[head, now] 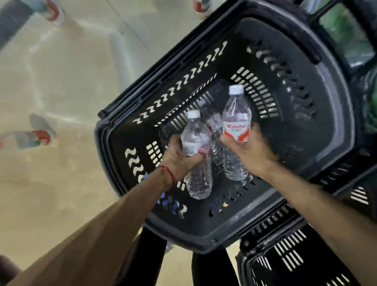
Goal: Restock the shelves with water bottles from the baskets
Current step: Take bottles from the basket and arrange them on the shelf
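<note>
A: Where are the person's hands?

B: Both are down inside the black basket [328, 123], which fills the middle of the view. The left hand [179, 158] has its fingers curled round the middle of a clear water bottle [194, 132], white cap pointing toward 12 o'clock. A red thread [168, 175] circles that wrist.

A: And the other?

B: The right hand [248, 150] grips a second bottle [236, 115] around its red-and-white label. The cap again points to 12 o'clock and the base to 6 o'clock.

A: Is anything else in the basket?

B: A third bottle [216, 154] lies on the basket's slotted floor between the two held ones. It is partly hidden by them, and whether it touches either cannot be told.

A: What lies around the basket?

B: Another black basket [296, 277] sits at 5 o'clock, just beside the first. At 9 o'clock a blurred red-capped bottle [23, 139] lies on a pale surface. A similar blurred bottle [42, 4] shows toward 10 o'clock, well apart from the basket.
</note>
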`<state>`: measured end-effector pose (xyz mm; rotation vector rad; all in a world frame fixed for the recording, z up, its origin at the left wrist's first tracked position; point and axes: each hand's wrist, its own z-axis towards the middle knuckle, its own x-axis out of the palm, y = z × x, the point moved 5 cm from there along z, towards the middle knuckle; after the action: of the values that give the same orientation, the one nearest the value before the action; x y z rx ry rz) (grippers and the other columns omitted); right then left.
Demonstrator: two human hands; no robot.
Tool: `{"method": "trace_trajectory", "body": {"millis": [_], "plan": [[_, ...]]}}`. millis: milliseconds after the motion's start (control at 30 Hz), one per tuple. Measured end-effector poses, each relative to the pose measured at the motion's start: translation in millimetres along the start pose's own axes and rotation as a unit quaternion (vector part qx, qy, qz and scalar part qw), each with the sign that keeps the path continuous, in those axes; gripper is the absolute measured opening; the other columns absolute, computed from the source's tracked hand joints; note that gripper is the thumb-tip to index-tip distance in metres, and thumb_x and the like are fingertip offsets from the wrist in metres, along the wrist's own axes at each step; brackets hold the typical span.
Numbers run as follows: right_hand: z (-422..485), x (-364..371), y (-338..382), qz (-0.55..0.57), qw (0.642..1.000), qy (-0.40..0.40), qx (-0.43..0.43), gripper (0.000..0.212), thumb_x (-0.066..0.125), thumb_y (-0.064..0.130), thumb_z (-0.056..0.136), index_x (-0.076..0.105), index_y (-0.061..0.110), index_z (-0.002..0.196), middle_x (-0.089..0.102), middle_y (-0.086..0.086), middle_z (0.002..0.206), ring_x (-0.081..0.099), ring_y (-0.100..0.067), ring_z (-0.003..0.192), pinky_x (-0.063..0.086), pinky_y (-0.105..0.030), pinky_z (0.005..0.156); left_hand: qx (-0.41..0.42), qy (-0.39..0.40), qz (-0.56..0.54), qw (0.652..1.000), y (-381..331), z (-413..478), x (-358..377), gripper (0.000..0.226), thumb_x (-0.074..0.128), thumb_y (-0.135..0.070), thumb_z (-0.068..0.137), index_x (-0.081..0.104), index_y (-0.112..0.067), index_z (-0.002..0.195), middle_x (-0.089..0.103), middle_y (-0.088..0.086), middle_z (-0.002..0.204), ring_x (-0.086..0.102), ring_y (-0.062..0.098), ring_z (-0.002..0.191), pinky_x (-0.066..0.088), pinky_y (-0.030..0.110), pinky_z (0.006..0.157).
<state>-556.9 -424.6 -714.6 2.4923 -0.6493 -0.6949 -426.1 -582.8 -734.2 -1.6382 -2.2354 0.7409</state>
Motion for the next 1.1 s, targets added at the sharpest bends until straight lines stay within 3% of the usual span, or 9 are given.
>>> {"method": "trace_trajectory", "body": {"millis": [67, 133, 300, 433, 533, 600, 800, 1000, 1100], "plan": [[-26, -12, 14, 0.012, 1.000, -0.014, -0.011, 0.052, 0.073, 0.036, 0.094, 0.045, 0.014, 0.131, 0.060, 0.015, 0.107, 0.057, 0.008, 0.093, 0.044, -0.005, 0.068, 0.004, 0.010, -0.041, 0.999, -19, -29, -5, 0.059, 0.079, -0.008, 0.086, 0.046, -0.006, 0.135, 0.070, 0.000, 0.109, 0.072, 0.000, 0.087, 0.058, 0.019, 0.078], [-55, -23, 31, 0.026, 0.999, -0.028, -0.018, 0.048, 0.071, 0.040, 0.094, 0.047, 0.017, 0.129, 0.060, 0.015, 0.108, 0.057, 0.007, 0.095, 0.044, -0.007, 0.073, -0.004, 0.032, -0.089, 0.995, -39, -58, -8, 0.067, 0.081, -0.014, 0.078, 0.052, -0.011, 0.138, 0.074, 0.006, 0.116, 0.073, 0.013, 0.101, 0.058, 0.037, 0.092], [-133, -47, 66, 0.074, 0.995, -0.053, -0.028, 0.055, 0.071, 0.046, 0.094, 0.048, 0.016, 0.133, 0.065, 0.002, 0.119, 0.063, -0.012, 0.108, 0.050, -0.034, 0.097, -0.012, 0.113, -0.136, 0.984, -88, -131, -1, 0.062, 0.071, -0.018, 0.058, 0.064, -0.014, 0.119, 0.075, 0.004, 0.096, 0.069, 0.028, 0.087, 0.056, 0.041, 0.081], [-199, -56, 82, 0.101, 0.991, -0.083, -0.031, 0.052, 0.068, 0.045, 0.096, 0.047, 0.018, 0.134, 0.061, 0.003, 0.119, 0.060, -0.004, 0.104, 0.047, -0.021, 0.086, 0.002, 0.147, -0.113, 0.983, -111, -189, 6, 0.075, 0.084, -0.034, 0.061, 0.060, -0.013, 0.129, 0.074, 0.008, 0.109, 0.070, 0.031, 0.098, 0.053, 0.052, 0.096], [-247, -58, 81, 0.137, 0.984, -0.112, -0.032, 0.047, 0.070, 0.036, 0.097, 0.047, 0.018, 0.135, 0.062, 0.007, 0.113, 0.057, 0.007, 0.096, 0.045, -0.003, 0.068, 0.013, 0.140, -0.085, 0.986, -123, -229, 10, 0.082, 0.092, -0.039, 0.065, 0.053, -0.019, 0.135, 0.076, 0.003, 0.111, 0.075, 0.027, 0.096, 0.056, 0.041, 0.085], [-282, -58, 80, 0.163, 0.978, -0.127, -0.034, 0.046, 0.071, 0.033, 0.097, 0.047, 0.018, 0.133, 0.062, 0.010, 0.111, 0.058, 0.009, 0.094, 0.044, 0.001, 0.066, 0.024, 0.152, -0.068, 0.986, -127, -256, 15, 0.062, 0.087, -0.036, 0.077, 0.047, -0.035, 0.125, 0.075, -0.005, 0.105, 0.077, 0.021, 0.089, 0.054, 0.024, 0.073], [-401, -64, 65, 0.267, 0.939, -0.214, -0.037, 0.058, 0.081, 0.047, 0.087, 0.055, 0.022, 0.132, 0.075, 0.007, 0.115, 0.071, -0.007, 0.107, 0.056, -0.032, 0.096, 0.065, 0.184, -0.031, 0.980, -145, -347, 22, 0.064, 0.082, -0.046, 0.081, 0.062, -0.015, 0.133, 0.076, 0.003, 0.116, 0.073, 0.024, 0.105, 0.060, 0.038, 0.085], [-507, -76, 53, 0.344, 0.888, -0.300, -0.051, 0.038, 0.077, 0.024, 0.094, 0.058, 0.025, 0.127, 0.074, 0.007, 0.116, 0.070, -0.003, 0.105, 0.051, -0.014, 0.087, 0.090, 0.229, 0.085, 0.966, -163, -431, 46, 0.038, 0.068, -0.047, 0.091, 0.060, -0.015, 0.110, 0.076, -0.021, 0.085, 0.069, -0.011, 0.078, 0.052, 0.017, 0.079], [-555, -78, 38, 0.371, 0.868, -0.325, -0.050, 0.046, 0.081, 0.039, 0.090, 0.060, 0.026, 0.128, 0.074, 0.003, 0.119, 0.070, -0.013, 0.111, 0.055, -0.030, 0.097, 0.107, 0.250, 0.138, 0.952, -162, -471, 63, 0.052, 0.073, -0.062, 0.079, 0.066, -0.023, 0.114, 0.074, -0.015, 0.113, 0.067, -0.008, 0.097, 0.049, 0.025, 0.088]]}}
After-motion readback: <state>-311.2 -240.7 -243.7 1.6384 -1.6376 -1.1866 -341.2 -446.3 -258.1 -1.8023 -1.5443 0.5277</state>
